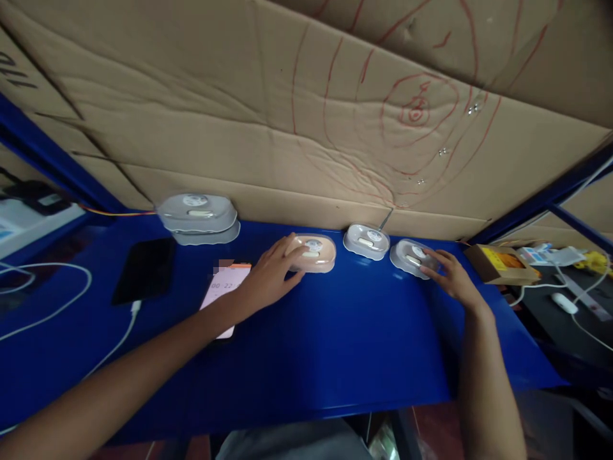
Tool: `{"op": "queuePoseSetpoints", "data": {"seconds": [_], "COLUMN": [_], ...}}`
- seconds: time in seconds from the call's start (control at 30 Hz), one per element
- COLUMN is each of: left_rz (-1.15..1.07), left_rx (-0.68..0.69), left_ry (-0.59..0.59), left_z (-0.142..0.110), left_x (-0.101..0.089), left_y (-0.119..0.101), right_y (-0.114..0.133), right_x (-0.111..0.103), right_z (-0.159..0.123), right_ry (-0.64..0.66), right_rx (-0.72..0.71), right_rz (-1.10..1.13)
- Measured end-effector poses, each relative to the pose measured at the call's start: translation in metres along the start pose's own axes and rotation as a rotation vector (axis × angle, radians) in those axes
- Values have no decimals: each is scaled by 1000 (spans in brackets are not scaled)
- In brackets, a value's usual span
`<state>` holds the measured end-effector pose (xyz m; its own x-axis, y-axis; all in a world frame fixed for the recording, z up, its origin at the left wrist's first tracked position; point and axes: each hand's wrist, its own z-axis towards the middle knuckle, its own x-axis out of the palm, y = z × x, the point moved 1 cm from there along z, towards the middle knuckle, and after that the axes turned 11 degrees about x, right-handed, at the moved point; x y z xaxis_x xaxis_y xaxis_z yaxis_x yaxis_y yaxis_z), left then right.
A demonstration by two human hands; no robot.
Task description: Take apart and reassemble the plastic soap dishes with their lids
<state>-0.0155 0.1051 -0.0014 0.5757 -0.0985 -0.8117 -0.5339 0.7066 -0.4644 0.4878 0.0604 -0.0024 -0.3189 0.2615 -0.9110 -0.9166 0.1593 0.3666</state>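
My left hand (pixel 276 271) reaches across the blue table to a peach plastic soap box (pixel 320 260) with a clear lid and a round sticker. Its thumb lies along the near side and the fingers are over the left end. At the right, my right hand (pixel 450 279) has its thumb and fingers around the right end of a grey soap box (pixel 408 255). Another grey soap box (pixel 366 243) stands between the two, untouched. Farther left, two grey soap boxes (pixel 198 217) are stacked against the cardboard.
A lit phone (pixel 227 281) lies under my left forearm. Left of it are a dark phone (pixel 145 271) and a white charging cable (pixel 125 333). A cardboard wall (pixel 215 115) with red rings backs the blue table (pixel 335 358). An open carton (pixel 500 265) stands right.
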Motion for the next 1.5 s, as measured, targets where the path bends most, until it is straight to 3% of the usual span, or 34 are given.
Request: {"op": "queuePoseSetpoints", "data": {"seconds": [0.13,0.23,0.27,0.37,0.47,0.6,0.73,0.8,0.9,0.97,1.07,1.17,1.3,1.4,1.5], "left_rz": [20,-58,-92,-218,-338,-351,-353,-355,-330,-329,-337,-331,-392,-413,-369], "left_rx": [12,21,18,12,41,60,65,60,18,-3,-10,-11,7,8,-35], "left_ry": [27,57,65,103,133,178,164,140,129,164,240,237,95,37,77], "left_z": [-38,-49,-50,-53,-59,-68,-68,-68,-70,-73,-75,-74,-69,-67,-68], "left_x": [-6,-3,0,10,16,20,23,24,20,16,12,11,8,8,13], "left_y": [-26,-38,-41,-45,-48,-54,-55,-54,-52,-52,-54,-57,-56,-54,-53], "right_y": [39,95,117,179,209,212,209,203,185,172,164,177,209,221,217], "right_x": [21,29,31,44,52,52,52,56,66,74,80,73,62,61,62], "right_z": [4,-17,-28,-67,-92,-102,-107,-102,-83,-71,-64,-77,-106,-114,-109], "right_ry": [-53,-210,-204,172,363,402,500,472,355,276,217,176,349,393,379], "right_rx": [-65,-126,-201,-613,-779,-745,-797,-767,-612,-516,-490,-574,-857,-885,-851], "right_rz": [70,107,140,217,298,290,213,287,373,307,160,176,164,149,300]}}
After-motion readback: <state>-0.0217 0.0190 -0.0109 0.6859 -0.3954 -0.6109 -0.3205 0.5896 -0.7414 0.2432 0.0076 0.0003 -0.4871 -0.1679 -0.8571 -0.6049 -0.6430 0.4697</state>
